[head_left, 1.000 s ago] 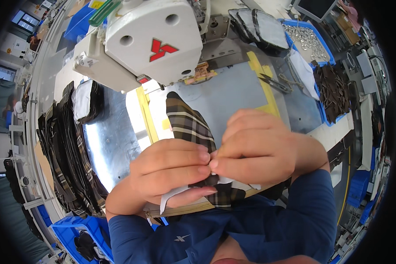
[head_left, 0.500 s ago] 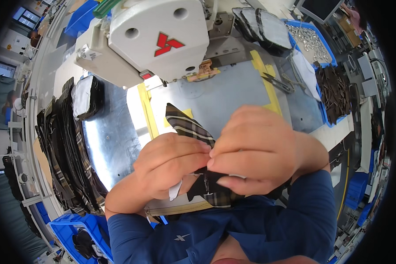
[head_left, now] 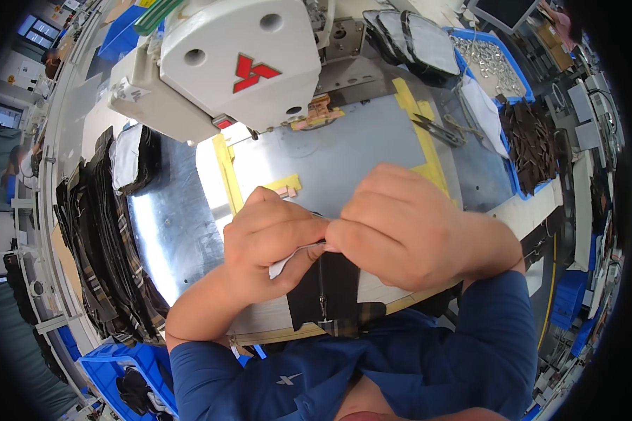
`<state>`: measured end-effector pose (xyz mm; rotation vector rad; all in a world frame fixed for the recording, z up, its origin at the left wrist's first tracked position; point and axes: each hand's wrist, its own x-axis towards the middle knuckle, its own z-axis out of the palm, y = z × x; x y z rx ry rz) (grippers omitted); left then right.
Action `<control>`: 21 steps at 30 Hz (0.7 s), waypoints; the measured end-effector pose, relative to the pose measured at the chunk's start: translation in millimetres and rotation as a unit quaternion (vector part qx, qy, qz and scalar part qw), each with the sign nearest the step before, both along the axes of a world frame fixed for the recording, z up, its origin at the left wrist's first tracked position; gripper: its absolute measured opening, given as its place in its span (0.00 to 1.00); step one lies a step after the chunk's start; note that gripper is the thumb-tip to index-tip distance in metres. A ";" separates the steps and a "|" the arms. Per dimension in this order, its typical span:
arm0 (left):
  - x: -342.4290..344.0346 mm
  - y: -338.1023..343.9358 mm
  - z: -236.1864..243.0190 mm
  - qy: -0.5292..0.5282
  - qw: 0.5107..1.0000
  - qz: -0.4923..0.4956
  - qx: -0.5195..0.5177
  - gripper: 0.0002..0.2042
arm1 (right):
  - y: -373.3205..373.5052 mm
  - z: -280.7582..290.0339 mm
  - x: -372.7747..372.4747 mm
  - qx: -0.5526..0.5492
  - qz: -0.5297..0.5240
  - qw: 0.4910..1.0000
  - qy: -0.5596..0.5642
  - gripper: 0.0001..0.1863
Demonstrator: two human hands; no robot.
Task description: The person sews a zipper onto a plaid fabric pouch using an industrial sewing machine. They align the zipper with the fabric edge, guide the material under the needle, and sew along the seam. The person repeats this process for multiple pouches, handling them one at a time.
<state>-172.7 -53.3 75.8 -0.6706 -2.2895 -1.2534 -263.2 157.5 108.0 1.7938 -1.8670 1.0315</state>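
Note:
My left hand (head_left: 270, 238) and my right hand (head_left: 400, 228) meet at the front of the sewing machine's metal plate (head_left: 344, 158). Both are closed, fingertips pinching the top edge of a black fabric piece (head_left: 342, 284). It hangs down toward my shirt, and a metal zipper (head_left: 323, 303) runs down it. Plaid cloth (head_left: 370, 312) shows at its lower end. A white strip (head_left: 282, 265) sticks out beneath my left fingers. The pinched edge itself is mostly covered by my fingers.
The white sewing machine head (head_left: 218, 77) stands beyond my hands. Stacked plaid and black pieces (head_left: 105, 245) lie at left. At right are thread snips (head_left: 439, 131), a blue tray rim (head_left: 516, 56) around metal parts, and brown strips (head_left: 530, 140). A blue crate (head_left: 112, 358) stands at lower left.
The plaid part that pointed away from me past my hands is now out of sight there. More of the black side and zipper hangs below my fingers. Both hands still pinch the piece.

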 end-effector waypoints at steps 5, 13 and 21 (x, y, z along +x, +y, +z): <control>0.7 1.1 -1.2 -0.071 0.997 0.032 -0.007 0.11 | 3.3 -3.8 -7.3 0.059 0.004 0.997 -0.051 0.08; -15.4 -8.4 -21.0 -0.334 0.869 0.117 0.346 0.10 | -18.6 -34.1 -27.8 0.098 -0.023 0.814 -0.573 0.17; -30.6 -8.1 -33.1 -0.390 0.800 0.098 0.445 0.09 | -25.1 -61.0 -27.9 0.109 -0.117 0.799 -0.580 0.16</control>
